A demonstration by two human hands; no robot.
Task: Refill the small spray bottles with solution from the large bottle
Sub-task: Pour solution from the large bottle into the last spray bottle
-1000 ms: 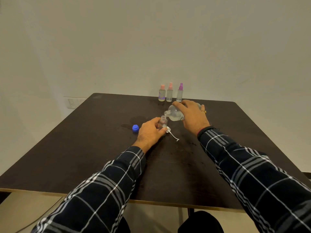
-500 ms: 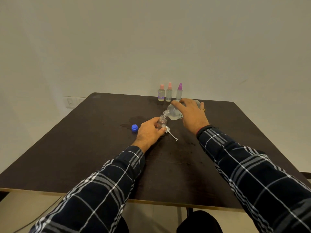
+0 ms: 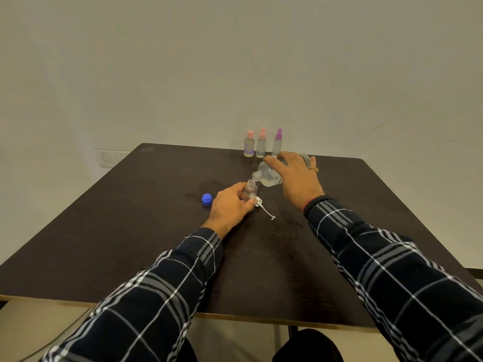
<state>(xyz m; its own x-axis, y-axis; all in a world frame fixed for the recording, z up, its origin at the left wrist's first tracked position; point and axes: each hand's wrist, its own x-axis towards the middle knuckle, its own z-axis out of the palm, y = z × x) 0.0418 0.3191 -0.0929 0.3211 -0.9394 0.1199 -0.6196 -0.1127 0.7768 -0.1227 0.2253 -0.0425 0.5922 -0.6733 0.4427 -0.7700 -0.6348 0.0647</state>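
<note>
Dark table (image 3: pixel 156 231): three capped spray bottles (image 3: pixel 261 147), one blue cap (image 3: pixel 207 199); left fingers (image 3: pixel 236 187) round uncapped bottle (image 3: pixel 250 190), right fingers (image 3: pixel 271 163) round large bottle (image 3: pixel 266 175).

A dark brown table (image 3: pixel 125 231) is filling the middle of the view, its top looking matte and scuffed, with a pale strip (image 3: pixel 52 301) running along its near edge. 1 darker smear (image 3: pixel 209 184) is lying on the top, left of centre and toward the far edge. Behind the far edge a plain off-white wall (image 3: pixel 235 61) is rising. 1 white switch plate (image 3: pixel 109 158) is sitting on that wall, just beyond the table's far left corner. Under the near edge a pale floor (image 3: pixel 34 320) is showing, and 1 thin dark cable (image 3: pixel 65 330) is trailing across it below the near left corner. 1 slim dark leg (image 3: pixel 288 331) is dropping beneath the near edge, right of centre.
</note>
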